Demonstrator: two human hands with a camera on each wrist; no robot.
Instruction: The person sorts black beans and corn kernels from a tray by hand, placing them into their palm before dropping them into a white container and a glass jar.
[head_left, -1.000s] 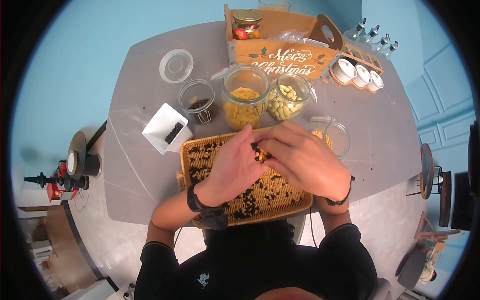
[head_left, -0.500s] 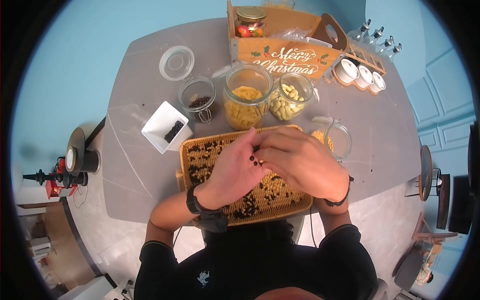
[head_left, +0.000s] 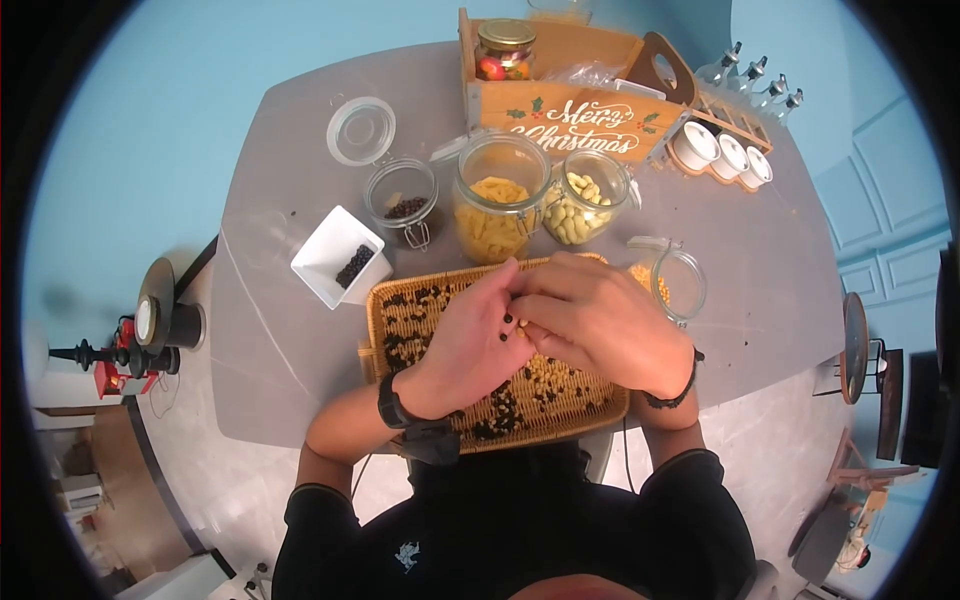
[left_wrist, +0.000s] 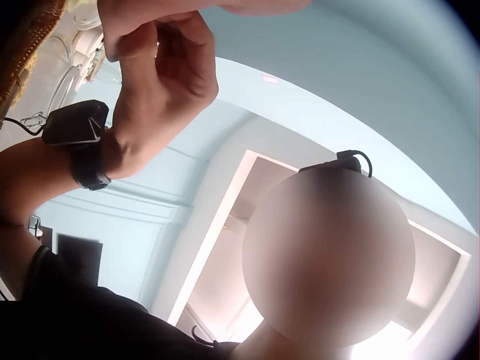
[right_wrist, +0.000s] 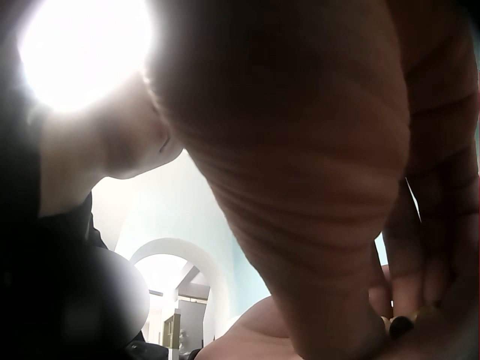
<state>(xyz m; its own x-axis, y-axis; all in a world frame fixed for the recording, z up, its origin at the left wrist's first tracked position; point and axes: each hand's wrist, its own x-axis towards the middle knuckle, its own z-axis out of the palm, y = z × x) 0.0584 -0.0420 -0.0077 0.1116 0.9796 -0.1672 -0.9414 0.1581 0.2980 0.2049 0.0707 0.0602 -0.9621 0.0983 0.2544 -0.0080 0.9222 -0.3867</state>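
My left hand (head_left: 462,350) is turned palm up over a wicker basket (head_left: 375,330), its thumb extended. A few black beans (head_left: 508,319) and a pale yellow one lie on that palm. Over the palm, my right hand (head_left: 615,325) bends its fingers and thumb together, pinching at the beans and covering the left fingers. In the right wrist view a black bean (right_wrist: 401,326) shows beside the right fingertips. Black beans (head_left: 497,415) and yellow beans (head_left: 545,375) are strewn across the basket beneath both hands.
Behind the basket stand a jar of pasta (head_left: 495,225), a jar of pale nuts (head_left: 575,220) and a jar of dark beans (head_left: 408,207). A white dish (head_left: 318,262) with black beans is left; an open jar (head_left: 682,285) lies right. A wooden crate (head_left: 560,110) stands farther back.
The right fingers have closed further over the left palm, so fewer of its black and yellow beans show. Both hands stay above the basket; the head view has shifted slightly.
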